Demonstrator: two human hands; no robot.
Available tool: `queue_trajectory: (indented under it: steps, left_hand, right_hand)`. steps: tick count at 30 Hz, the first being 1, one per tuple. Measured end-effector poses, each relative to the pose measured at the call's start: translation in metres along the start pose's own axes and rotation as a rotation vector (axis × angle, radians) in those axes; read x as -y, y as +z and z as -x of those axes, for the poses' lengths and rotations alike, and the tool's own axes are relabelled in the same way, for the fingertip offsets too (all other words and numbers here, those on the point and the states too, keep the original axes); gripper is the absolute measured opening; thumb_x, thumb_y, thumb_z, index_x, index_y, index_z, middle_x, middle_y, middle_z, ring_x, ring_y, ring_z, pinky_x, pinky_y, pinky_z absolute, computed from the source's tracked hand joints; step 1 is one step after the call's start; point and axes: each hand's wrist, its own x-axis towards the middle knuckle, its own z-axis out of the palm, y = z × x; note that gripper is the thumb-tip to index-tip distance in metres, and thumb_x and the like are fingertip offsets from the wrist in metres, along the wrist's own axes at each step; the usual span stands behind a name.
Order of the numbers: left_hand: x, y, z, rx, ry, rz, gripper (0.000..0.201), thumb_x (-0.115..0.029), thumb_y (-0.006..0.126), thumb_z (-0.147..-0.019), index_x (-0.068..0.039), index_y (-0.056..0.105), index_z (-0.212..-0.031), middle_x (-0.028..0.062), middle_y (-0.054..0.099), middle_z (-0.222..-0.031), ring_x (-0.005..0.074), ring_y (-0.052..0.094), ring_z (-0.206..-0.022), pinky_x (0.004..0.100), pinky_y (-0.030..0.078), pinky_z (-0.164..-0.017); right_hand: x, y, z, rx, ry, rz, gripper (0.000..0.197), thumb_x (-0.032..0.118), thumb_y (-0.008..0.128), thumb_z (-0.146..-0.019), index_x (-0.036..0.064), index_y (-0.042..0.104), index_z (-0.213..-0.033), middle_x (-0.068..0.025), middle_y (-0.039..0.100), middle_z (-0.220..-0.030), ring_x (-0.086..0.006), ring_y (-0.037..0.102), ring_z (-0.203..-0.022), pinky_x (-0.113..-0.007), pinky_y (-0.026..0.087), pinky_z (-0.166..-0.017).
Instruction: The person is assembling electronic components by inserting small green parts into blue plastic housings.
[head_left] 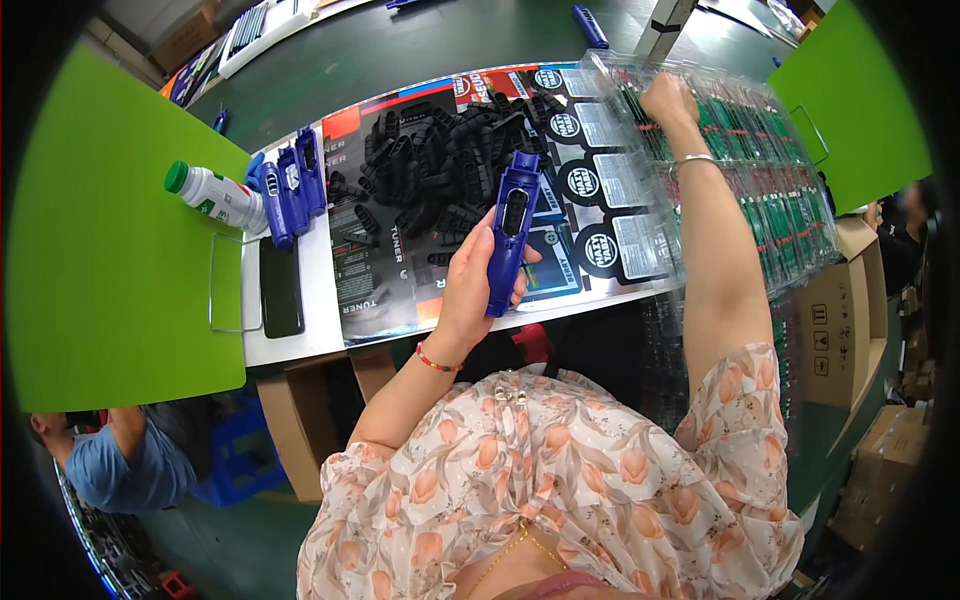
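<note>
My left hand [477, 283] is wrapped round a long blue plastic housing [508, 262], held tilted above the front edge of the table. A black piece [515, 212] sits in the opening of the housing's upper half. Stretched far forward, my right hand [670, 100] is at the upper left part of a clear plastic tray [672, 165]. Rows of slim green circuit boards [712, 118] stand in that tray. The fingers of this hand are curled downward, and what they grip is hidden. Left of the tray, a heap of black plastic parts [430, 165] covers the printed sheet.
Several blue housings [290, 190] lie at the left beside a white bottle with a green cap [222, 197] and a dark phone [281, 288]. Green panels [120, 250] flank the table. Cardboard boxes [835, 325] stand below; a person [130, 455] sits at lower left.
</note>
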Motion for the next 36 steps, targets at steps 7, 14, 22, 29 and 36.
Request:
queue_trajectory:
  steps: [7,14,22,29,36]
  left_hand:
    - [-0.006,-0.006,0.0,0.006,-0.05,0.112,0.048,-0.031,0.036,-0.105,-0.007,0.032,-0.147,0.0165,0.063,-0.092,0.0103,0.054,-0.056,0.0213,0.045,-0.047]
    - [-0.006,-0.005,0.001,-0.003,-0.043,0.095,0.049,-0.031,0.036,-0.105,-0.007,0.032,-0.147,0.0166,0.064,-0.092,0.0103,0.054,-0.055,0.021,0.044,-0.046]
    - [-0.003,0.0,0.0,0.032,-0.023,0.03,0.051,-0.033,0.036,-0.105,-0.007,0.031,-0.148,0.0156,0.065,-0.093,0.0102,0.053,-0.055,0.022,0.045,-0.048]
    - [-0.004,-0.006,0.001,0.022,-0.007,0.013,0.052,-0.033,0.037,-0.105,-0.007,0.029,-0.149,0.0148,0.065,-0.093,0.0106,0.054,-0.057,0.0226,0.046,-0.05]
    - [-0.006,-0.008,0.0,-0.024,-0.037,-0.011,0.054,-0.033,0.04,-0.104,-0.007,0.028,-0.15,0.0147,0.065,-0.096,0.0118,0.058,-0.065,0.0241,0.049,-0.057]
  right_hand:
    - [-0.007,0.008,-0.022,0.101,-0.024,-0.057,0.031,0.023,0.065,-0.082,0.0025,0.07,-0.105,-0.0162,0.068,-0.11,-0.0297,0.067,-0.098,-0.041,0.054,-0.081]
    - [-0.013,0.015,-0.034,0.249,0.013,-0.361,0.038,0.033,0.079,-0.073,-0.0023,0.071,-0.085,-0.0121,0.069,-0.075,-0.0236,0.065,-0.058,-0.037,0.053,-0.058]
    - [-0.029,0.004,-0.038,-0.083,-0.069,-0.142,0.039,0.028,0.076,-0.074,0.0002,0.069,-0.1,-0.0111,0.071,-0.086,-0.0301,0.069,-0.075,-0.042,0.055,-0.069]
    - [0.024,-0.087,0.079,-0.777,-0.396,-0.509,0.031,0.013,0.066,-0.081,0.0021,0.065,-0.11,-0.0201,0.061,-0.063,-0.0364,0.062,-0.061,-0.047,0.046,-0.061]
    - [0.024,-0.06,0.177,-0.152,-0.439,-1.537,0.032,0.01,0.067,-0.088,-0.0015,0.062,-0.117,-0.0077,0.07,-0.091,-0.0139,0.067,-0.08,-0.022,0.05,-0.059]
